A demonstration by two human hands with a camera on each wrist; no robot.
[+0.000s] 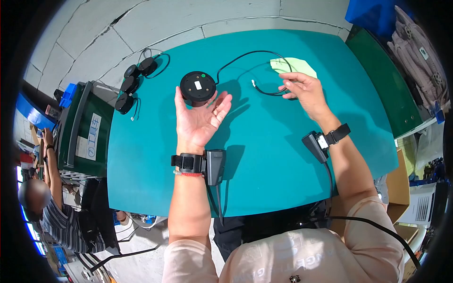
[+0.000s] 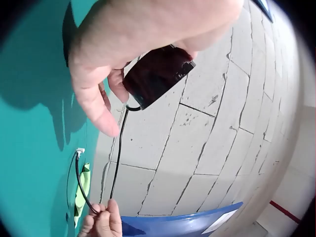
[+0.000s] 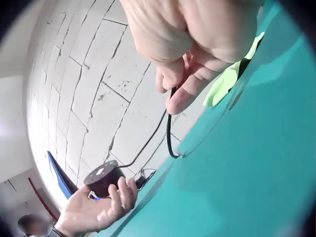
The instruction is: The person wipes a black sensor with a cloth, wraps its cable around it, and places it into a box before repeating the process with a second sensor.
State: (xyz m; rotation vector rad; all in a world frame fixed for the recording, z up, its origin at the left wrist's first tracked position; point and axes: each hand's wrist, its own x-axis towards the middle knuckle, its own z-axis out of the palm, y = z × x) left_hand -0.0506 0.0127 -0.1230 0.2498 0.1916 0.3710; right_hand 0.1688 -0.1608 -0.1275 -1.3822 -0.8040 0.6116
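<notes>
Gripping a round black plastic disc (image 1: 192, 92), the left hand (image 1: 197, 122) hung toward the green worktop's (image 1: 264, 160) far edge; the right hand (image 1: 307, 95) pinched the disc's thin black cable (image 1: 257, 51).

Head cam looks fwd & down from above, farthest off, takes in most of the table (image 1: 269, 160); L wrist cam sits v. close to the L hand (image 2: 136, 42), faces the wall (image 2: 202, 143), scene tipped sideways, R hand (image 2: 102, 222) small at bottom; R wrist cam likewise close on R hand, opp. tilt, L hand farther off; all 3 share both hands, black disc (image 1: 192, 95) & cable (image 1: 257, 51).
</notes>
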